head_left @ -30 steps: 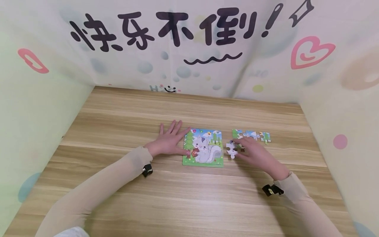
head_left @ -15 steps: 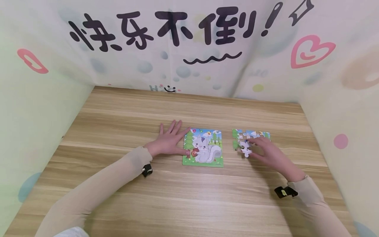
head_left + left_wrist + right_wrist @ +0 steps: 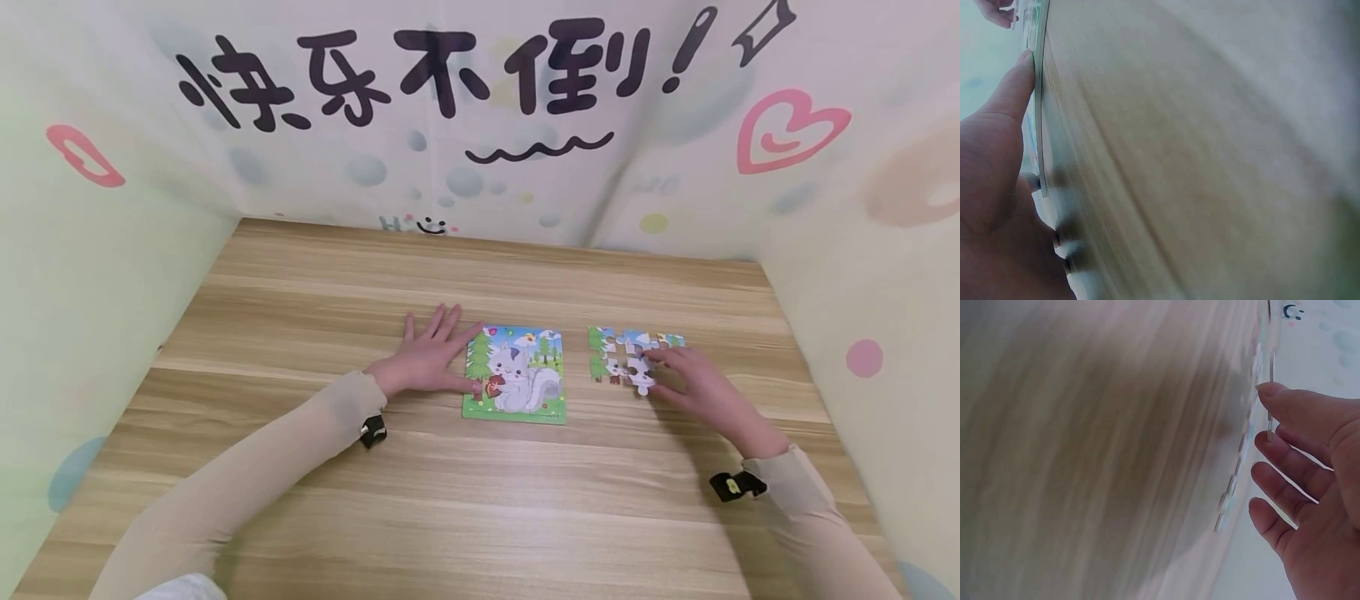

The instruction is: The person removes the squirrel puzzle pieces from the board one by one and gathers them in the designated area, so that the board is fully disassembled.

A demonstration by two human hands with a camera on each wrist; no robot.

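Observation:
A square picture puzzle [image 3: 536, 390], showing a grey-white squirrel with an acorn, lies flat on the table in the head view. The left hand [image 3: 426, 362] rests spread at its left edge, thumb and index finger touching the puzzle. To the right of it, the right hand [image 3: 701, 387] pinches a whitish puzzle piece [image 3: 639, 375] between thumb and fingers. In the right wrist view this piece [image 3: 1270, 428] appears edge-on, apart from the table. Beneath and behind it lie several loose or partly joined pieces [image 3: 597, 367], some covered by the hand.
The pieces sit on a wood-grain table [image 3: 480, 500]. A printed cloth wall [image 3: 450, 167] with dark lettering rises at the back edge, and pale cloth walls stand at both sides.
The right hand has moved right with the pinched puzzle piece, from beside the squirrel puzzle to over the other pieces. The left hand has stayed where it was.

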